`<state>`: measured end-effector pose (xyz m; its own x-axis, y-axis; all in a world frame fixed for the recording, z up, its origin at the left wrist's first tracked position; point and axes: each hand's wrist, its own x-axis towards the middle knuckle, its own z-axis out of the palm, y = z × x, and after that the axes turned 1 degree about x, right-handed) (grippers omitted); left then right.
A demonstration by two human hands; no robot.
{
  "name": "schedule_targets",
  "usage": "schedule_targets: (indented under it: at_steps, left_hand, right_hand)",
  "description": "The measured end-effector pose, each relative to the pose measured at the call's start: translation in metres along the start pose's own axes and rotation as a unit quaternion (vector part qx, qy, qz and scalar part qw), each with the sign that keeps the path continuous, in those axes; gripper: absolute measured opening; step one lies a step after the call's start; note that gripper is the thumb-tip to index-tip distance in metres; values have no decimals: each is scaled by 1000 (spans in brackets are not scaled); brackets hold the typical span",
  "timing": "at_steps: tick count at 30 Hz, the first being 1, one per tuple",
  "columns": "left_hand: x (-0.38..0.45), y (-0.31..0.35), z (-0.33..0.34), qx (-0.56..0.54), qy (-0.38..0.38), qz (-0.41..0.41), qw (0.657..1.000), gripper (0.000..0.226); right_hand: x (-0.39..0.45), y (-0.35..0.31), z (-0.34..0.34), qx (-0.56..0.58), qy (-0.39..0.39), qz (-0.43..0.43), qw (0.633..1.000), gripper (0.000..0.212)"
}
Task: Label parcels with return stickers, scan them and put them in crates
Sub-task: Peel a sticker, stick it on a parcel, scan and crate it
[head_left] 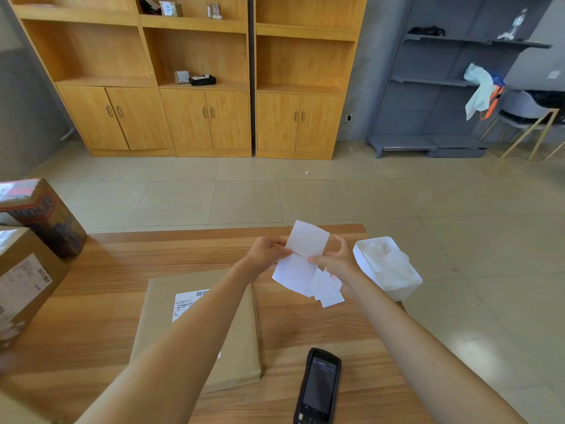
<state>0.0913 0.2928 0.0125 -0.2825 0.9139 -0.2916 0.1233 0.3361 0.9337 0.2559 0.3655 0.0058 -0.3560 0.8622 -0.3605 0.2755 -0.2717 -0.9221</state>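
Both hands hold a strip of white sticker sheets (301, 255) up over the far part of the wooden table (321, 325). My left hand (266, 254) pinches its left edge at the fold, and my right hand (334, 258) pinches the right edge. A few more white stickers with red print (327, 290) lie on the table under my right hand. A flat brown parcel (241, 335) with a printed shipping label (188, 302) lies under my left forearm. A black handheld scanner (319, 388) lies near the front edge, screen up.
A white bin (388, 267) lined with a plastic bag stands at the table's right edge. Cardboard boxes (27, 289) and a printed carton (42, 215) are stacked at the left. Wooden cabinets (189, 75) and a grey metal rack (452, 87) line the far wall across a tiled floor.
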Motion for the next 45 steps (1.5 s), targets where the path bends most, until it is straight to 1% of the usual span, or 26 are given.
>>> schedule_targets:
  at_steps: [1, 2, 5, 8, 12, 14, 17, 20, 22, 23, 25, 27, 30, 32, 33, 35, 37, 40, 42, 44, 45]
  left_hand:
    - [0, -1, 0, -4, 1, 1, 1000, 21]
    - [1, -1, 0, -9, 4, 1, 1000, 20]
    - [1, -3, 1, -25, 13, -2, 1000, 19]
    - [1, -4, 0, -47, 16, -7, 999, 19]
    - [3, -5, -2, -41, 15, -4, 999, 21]
    - [5, -6, -1, -24, 30, 3, 999, 18]
    - [10, -6, -1, 5, 77, 17, 997, 7]
    - [14, -5, 0, 7, 87, 28, 996, 13]
    - [13, -2, 3, -4, 86, 34, 996, 16]
    - [12, -1, 3, -8, 88, 37, 995, 19]
    - [12, 1, 3, -14, 94, 41, 995, 29]
    - [14, 0, 2, -23, 96, 37, 994, 35]
    - [16, -2, 1, -40, 85, 36, 995, 36]
    - [16, -2, 1, -44, 70, 39, 996, 36]
    - [15, -3, 2, -45, 62, 39, 996, 36]
    - [17, -5, 5, -45, 47, 42, 997, 30]
    - [22, -6, 8, -53, 42, 36, 997, 20]
    - [31, -7, 16, -69, 47, 1, 996, 15]
    - [36, -8, 20, -32, 37, 14, 999, 16]
    - [40, -10, 24, 11, 11, 29, 999, 12]
    - [43, -11, 27, 24, 2, 28, 999, 11]
  right_hand:
    - [0, 0, 0, 30, -16, 9, 999, 84]
    - [-1, 0, 0, 54, -29, 13, 998, 81]
    - [-4, -2, 2, 64, -43, -2, 997, 59]
    - [-3, 0, 2, 65, -32, -17, 997, 43]
    - [-1, 1, 2, 49, -5, -38, 998, 33]
    - [-1, 1, 2, 33, -7, -46, 998, 25]
    - [-1, 1, 1, -2, -25, -33, 999, 19]
    - [3, 1, 4, -29, -4, -14, 999, 9]
    - [7, 1, 5, -7, 2, -7, 1000, 16]
    - [8, 1, 5, 24, -7, 1, 1000, 19]
    - [7, 1, 3, 71, -38, 8, 997, 18]
    - [5, 1, 0, 82, -59, 4, 995, 20]
    - [5, -1, -6, 127, -60, 9, 990, 26]
    - [6, -2, -9, 154, -73, 21, 985, 24]
    - [7, -1, -11, 134, -84, 17, 987, 21]
    - [9, 4, -13, 35, -95, -13, 995, 16]
    - [12, 9, -14, -22, -72, -42, 996, 16]
    - [17, 15, -18, -14, -23, -61, 998, 11]
    - [21, 19, -23, -16, -1, -55, 998, 10]
    - [24, 22, -28, -22, 6, -47, 999, 7]
    - [26, 23, -30, -28, 7, -46, 999, 9]
